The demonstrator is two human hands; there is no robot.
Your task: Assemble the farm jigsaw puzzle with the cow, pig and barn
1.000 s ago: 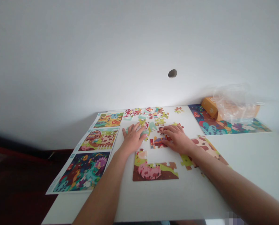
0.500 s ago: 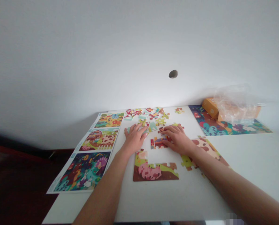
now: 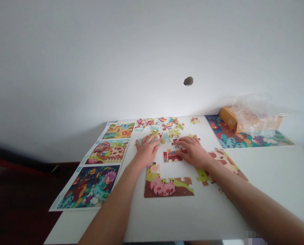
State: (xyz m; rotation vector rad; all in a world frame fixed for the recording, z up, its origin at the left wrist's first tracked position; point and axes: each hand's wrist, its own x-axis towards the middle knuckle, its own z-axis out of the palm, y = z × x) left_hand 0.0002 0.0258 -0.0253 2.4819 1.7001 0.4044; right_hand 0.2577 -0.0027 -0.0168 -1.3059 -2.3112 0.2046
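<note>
I can't read any words, numbers or brands from here. The orange box (image 3: 228, 118) shows one small pale mark on its side, but the camera doesn't resolve it into anything legible. The picture sheet (image 3: 89, 186) has tiny printed marks along its edge, and those blur out too.

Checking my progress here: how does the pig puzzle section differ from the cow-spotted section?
The pig section is larger, with a pink pig on green and brown; the cow-spotted section is a narrower cream-and-brown strip. The pig section sits square, the cow-spotted one slanted. Both lie flat on the white table.
</note>
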